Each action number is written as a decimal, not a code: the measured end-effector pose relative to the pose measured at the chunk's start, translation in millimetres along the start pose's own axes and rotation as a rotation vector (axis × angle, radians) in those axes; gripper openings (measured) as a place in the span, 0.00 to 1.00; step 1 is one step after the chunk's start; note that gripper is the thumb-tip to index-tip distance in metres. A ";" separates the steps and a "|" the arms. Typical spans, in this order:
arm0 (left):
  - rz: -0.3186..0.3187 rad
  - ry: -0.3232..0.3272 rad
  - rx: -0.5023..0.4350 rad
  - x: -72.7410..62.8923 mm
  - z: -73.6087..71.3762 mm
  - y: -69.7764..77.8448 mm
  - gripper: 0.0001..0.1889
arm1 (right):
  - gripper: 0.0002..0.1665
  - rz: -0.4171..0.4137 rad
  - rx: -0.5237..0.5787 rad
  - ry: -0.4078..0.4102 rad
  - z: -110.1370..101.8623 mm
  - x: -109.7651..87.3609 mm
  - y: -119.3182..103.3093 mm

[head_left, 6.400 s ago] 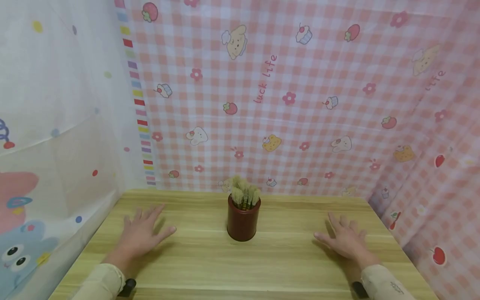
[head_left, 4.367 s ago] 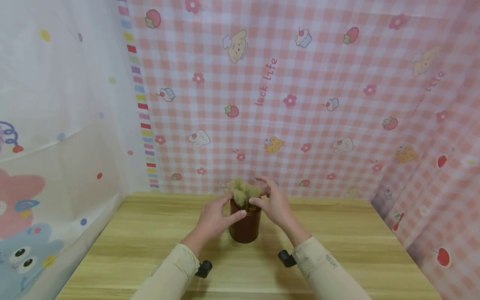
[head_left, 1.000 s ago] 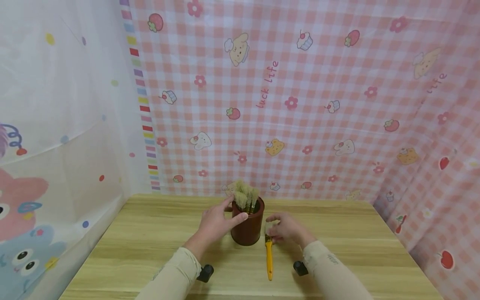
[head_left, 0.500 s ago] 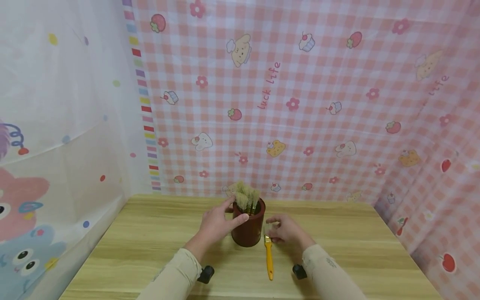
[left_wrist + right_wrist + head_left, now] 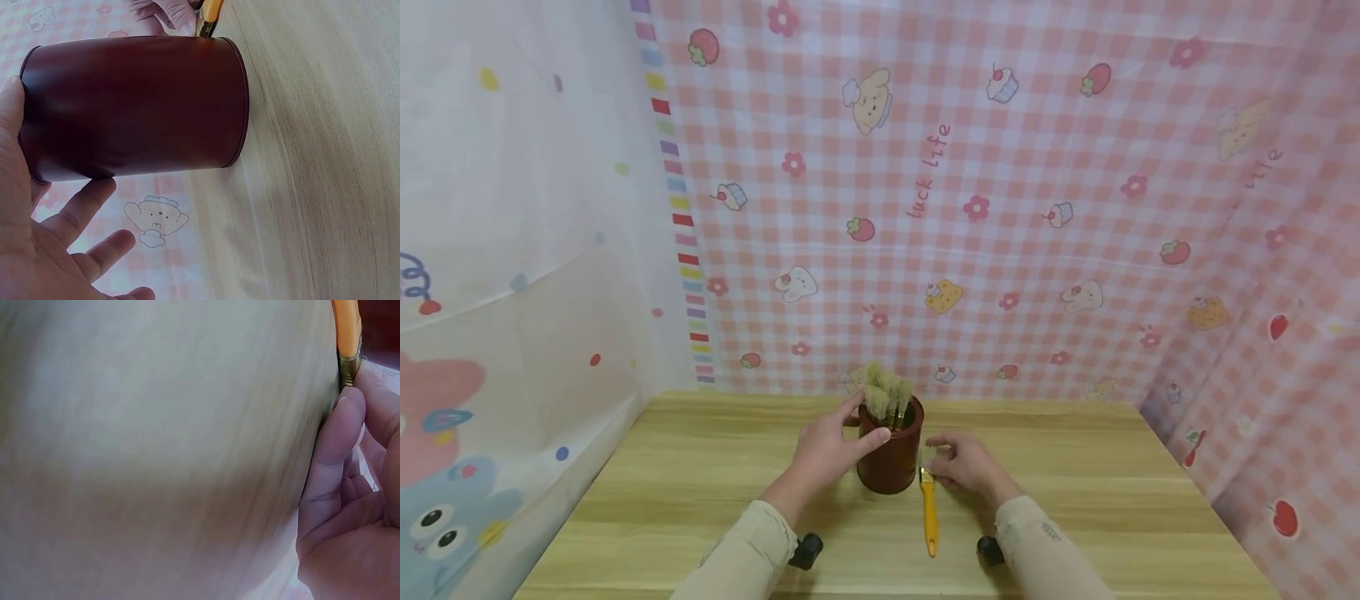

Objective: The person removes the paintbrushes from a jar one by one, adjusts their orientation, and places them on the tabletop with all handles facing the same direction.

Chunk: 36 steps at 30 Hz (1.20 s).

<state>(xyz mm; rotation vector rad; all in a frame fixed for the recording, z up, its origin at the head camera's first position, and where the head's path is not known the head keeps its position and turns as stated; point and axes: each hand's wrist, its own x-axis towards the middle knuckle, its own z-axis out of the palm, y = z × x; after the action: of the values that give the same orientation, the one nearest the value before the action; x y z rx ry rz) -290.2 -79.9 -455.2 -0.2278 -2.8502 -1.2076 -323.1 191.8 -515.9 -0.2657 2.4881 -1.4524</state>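
A dark red-brown cylindrical brush holder [image 5: 891, 465] stands upright on the table with several bristle brushes [image 5: 883, 393] in it, bristles up. My left hand [image 5: 823, 450] grips it near the top, thumb at the rim and fingers around the far left side; the left wrist view shows the smooth wall [image 5: 137, 106] of the holder, with one fingertip against it. Just right of the holder, my right hand [image 5: 967, 464] pinches a paintbrush [image 5: 930, 518] by its bristle end. Its yellow handle points toward me, and the metal ferrule [image 5: 349, 369] shows beside my fingertips in the right wrist view.
The light wood-grain table [image 5: 715, 517] reaches back to a pink checked curtain [image 5: 1000, 250]. A white patterned curtain [image 5: 535, 333] hangs along the left side. Black wrist cameras [image 5: 806, 551] sit under both cuffs.
Both hands have come in from the table's sides to the holder. One brush has been taken out of it and now lies by its right side, in my right hand. Little moved in the last second.
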 end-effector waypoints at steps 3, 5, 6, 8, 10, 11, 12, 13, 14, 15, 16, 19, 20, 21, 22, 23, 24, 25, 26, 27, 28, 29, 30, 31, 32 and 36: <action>0.004 0.001 0.000 -0.3 -0.2 -0.2 0.46 | 0.28 0.008 -0.014 0.012 1.0 -0.9 -1.1; 0.006 0.002 -0.006 -0.4 -0.1 -0.3 0.46 | 0.27 0.009 -0.021 0.018 1.1 -1.6 -1.9; 0.007 0.002 -0.008 -0.5 -0.1 -0.3 0.46 | 0.27 0.008 -0.024 0.020 1.1 -1.9 -1.8; 0.003 0.002 -0.015 -1.1 -0.1 -0.6 0.46 | 0.27 0.006 -0.036 0.024 1.4 -2.6 -1.9; -0.004 -0.002 -0.025 -1.8 0.0 -1.0 0.46 | 0.27 0.007 -0.042 0.024 1.8 -2.9 -1.6; -0.005 -0.004 -0.029 -2.1 0.2 -1.1 0.46 | 0.28 0.008 -0.047 0.027 2.1 -2.9 -1.3; -0.011 -0.006 -0.037 -2.4 0.3 -1.2 0.46 | 0.28 0.014 -0.050 0.028 2.5 -2.9 -1.2; -0.017 -0.008 -0.047 -2.5 0.5 -1.3 0.46 | 0.28 0.017 -0.053 0.031 2.7 -2.8 -1.2; -0.023 -0.010 -0.061 -2.6 0.8 -1.4 0.46 | 0.27 0.021 -0.051 0.034 3.1 -2.4 -1.1; -0.028 -0.012 -0.074 -2.7 1.1 -1.5 0.46 | 0.27 0.023 -0.051 0.039 3.4 -2.2 -1.2; -0.034 -0.013 -0.090 -2.9 1.5 -1.7 0.46 | 0.27 0.025 -0.050 0.044 3.8 -2.0 -1.5; -0.042 -0.020 -0.138 -3.6 3.0 -1.6 0.46 | 0.27 0.026 -0.046 0.049 3.7 -2.6 -1.4; -0.044 -0.022 -0.148 -4.0 3.3 -1.5 0.46 | 0.27 0.024 -0.049 0.049 3.6 -2.7 -1.1; -0.041 -0.022 -0.153 -4.4 3.2 -1.3 0.46 | 0.27 0.023 -0.052 0.048 3.3 -2.7 -1.6; -0.039 -0.025 -0.155 -5.4 3.0 -1.5 0.46 | 0.27 0.022 -0.054 0.046 3.6 -2.8 -1.9; -0.032 -0.027 -0.152 -6.1 2.8 -1.7 0.46 | 0.27 0.022 -0.058 0.044 3.8 -2.9 -1.9; -0.024 -0.030 -0.148 -6.8 2.5 -1.6 0.46 | 0.27 0.022 -0.061 0.044 3.9 -2.6 -1.6; -0.012 -0.034 -0.141 -7.2 2.2 -1.4 0.46 | 0.26 0.022 -0.064 0.047 4.0 -2.6 -1.5; -0.011 -0.038 -0.138 -7.4 2.0 -0.7 0.46 | 0.26 0.022 -0.065 0.051 3.8 -2.5 -1.6; -0.007 -0.044 -0.135 -7.5 1.8 0.0 0.47 | 0.26 0.022 -0.067 0.054 3.7 -2.5 -1.6; -0.003 -0.051 -0.132 -7.3 1.8 0.9 0.48 | 0.26 0.021 -0.069 0.058 3.6 -2.4 -1.5; -0.001 -0.058 -0.132 -6.9 1.9 1.8 0.48 | 0.26 0.021 -0.072 0.061 3.5 -2.3 -1.6; 0.001 -0.063 -0.136 -6.7 2.2 2.4 0.49 | 0.25 0.022 -0.073 0.065 3.5 -2.5 -2.2; 0.001 -0.066 -0.142 -6.5 3.0 2.6 0.50 | 0.25 0.022 -0.076 0.068 3.5 -2.5 -2.5; 0.001 -0.068 -0.152 -6.4 4.0 2.6 0.50 | 0.25 0.020 -0.081 0.069 3.7 -2.4 -2.7; 0.004 -0.063 -0.207 -6.7 10.9 -0.6 0.51 | 0.25 0.020 -0.094 0.068 4.5 -2.7 -2.2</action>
<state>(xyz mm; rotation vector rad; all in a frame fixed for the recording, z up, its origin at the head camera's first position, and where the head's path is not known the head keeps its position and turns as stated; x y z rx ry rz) -283.5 -73.3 -463.8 -0.2824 -2.7725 -1.5226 -319.0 187.7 -515.8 -0.2111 2.6097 -1.3612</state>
